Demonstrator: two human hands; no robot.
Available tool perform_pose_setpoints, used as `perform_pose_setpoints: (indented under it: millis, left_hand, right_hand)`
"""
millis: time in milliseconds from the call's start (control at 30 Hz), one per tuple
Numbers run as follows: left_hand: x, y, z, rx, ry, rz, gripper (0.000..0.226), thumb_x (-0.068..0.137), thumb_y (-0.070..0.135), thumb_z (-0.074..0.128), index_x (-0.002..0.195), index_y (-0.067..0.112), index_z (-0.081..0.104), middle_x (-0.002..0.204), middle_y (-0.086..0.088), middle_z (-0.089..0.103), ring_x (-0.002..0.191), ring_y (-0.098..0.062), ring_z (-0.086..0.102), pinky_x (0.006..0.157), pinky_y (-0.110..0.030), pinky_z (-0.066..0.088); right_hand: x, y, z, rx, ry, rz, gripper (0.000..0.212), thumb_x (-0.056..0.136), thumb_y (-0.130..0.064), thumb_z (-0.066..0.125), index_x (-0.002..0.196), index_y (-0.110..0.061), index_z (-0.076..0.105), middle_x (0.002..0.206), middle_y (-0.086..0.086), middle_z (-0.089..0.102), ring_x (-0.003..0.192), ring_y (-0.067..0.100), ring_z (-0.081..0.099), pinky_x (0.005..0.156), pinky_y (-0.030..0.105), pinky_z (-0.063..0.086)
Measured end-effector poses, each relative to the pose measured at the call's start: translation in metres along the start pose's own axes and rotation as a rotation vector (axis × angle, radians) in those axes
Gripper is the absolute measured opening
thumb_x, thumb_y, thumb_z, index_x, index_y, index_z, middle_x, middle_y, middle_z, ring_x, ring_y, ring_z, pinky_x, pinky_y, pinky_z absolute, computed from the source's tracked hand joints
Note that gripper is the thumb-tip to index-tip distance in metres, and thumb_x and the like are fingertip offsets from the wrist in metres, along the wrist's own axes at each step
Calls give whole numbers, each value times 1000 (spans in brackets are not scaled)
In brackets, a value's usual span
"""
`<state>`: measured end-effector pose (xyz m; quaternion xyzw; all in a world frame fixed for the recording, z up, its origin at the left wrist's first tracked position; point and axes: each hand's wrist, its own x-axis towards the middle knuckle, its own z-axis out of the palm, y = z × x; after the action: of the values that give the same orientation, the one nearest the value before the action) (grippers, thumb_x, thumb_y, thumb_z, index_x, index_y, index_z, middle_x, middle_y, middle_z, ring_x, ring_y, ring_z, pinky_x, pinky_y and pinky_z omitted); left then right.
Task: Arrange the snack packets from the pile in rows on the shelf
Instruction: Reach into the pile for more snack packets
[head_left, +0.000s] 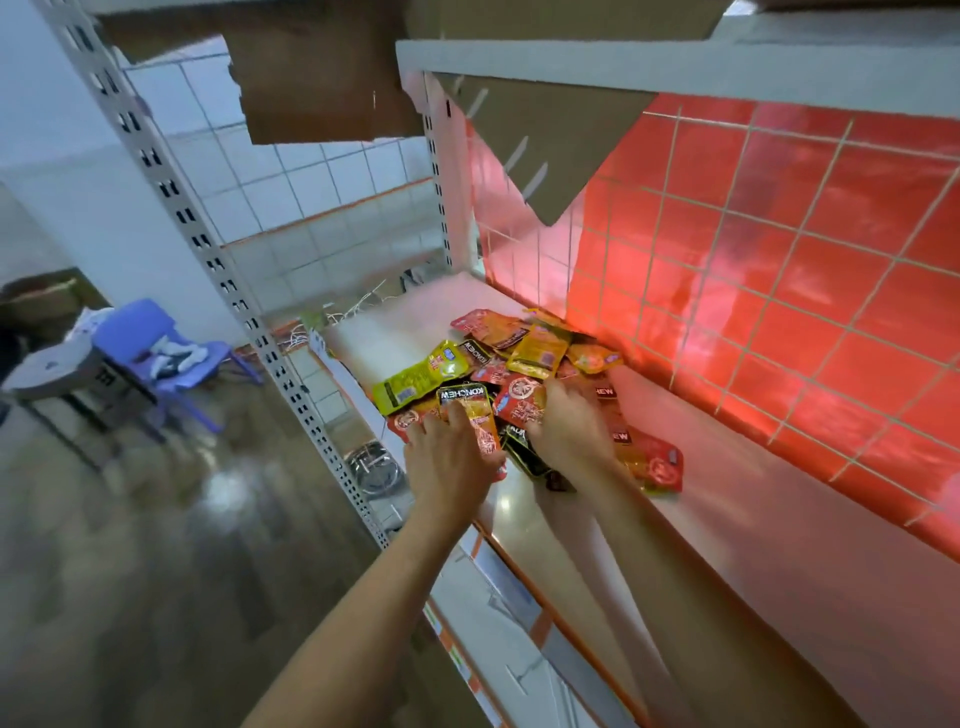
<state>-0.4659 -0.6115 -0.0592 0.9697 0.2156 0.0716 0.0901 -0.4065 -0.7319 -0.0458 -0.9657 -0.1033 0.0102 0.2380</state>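
Left hand (449, 457) grips an orange-red foil snack packet with a black header band (470, 415). The thumb lies on its face and the fingers curl at its left edge. The packet's long axis runs away from the person, header at the far end, and it sits on the near left corner of the loose pile of red, yellow and black snack packets (535, 353).

Right hand (569, 426) is palm down on the pile, fingers reaching onto a red packet with a white round emblem (519, 397). Can't tell whether it has actually taken hold of anything.

The pile sits directly ahead of both hands, toward the left end of the pale flat shelf board (753, 545) and against the glossy red tiled back panel (779, 270). Bare board runs off to the right, on the right arm's side, so the right hand is nearer the likely row area. My read is that the held packet needs carrying rightward across the pile.
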Motion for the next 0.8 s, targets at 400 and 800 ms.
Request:
perform_pose_setpoints:
  millis: [400,800]
  left_hand:
    - [-17,9,-17,-952,206,-71,59,74,30,82,122,20,49,100,7,61,86,-10,60,77,-27,48]
    - [-124,17,-33,-1687,-280,-242,10,87,16,69,96,13,67,90,-14,70,75,-26,68,71,-44,59]
  right_hand:
    - [-36,5,-18,297,282,22,16,86,-19,64,96,-6,60,98,12,56,91,31,55,69,34,37]
    - [-178,42,-47,945,222,330,24,65,-18,58,89,-22,62,92,7,70,86,30,68,79,53,55]
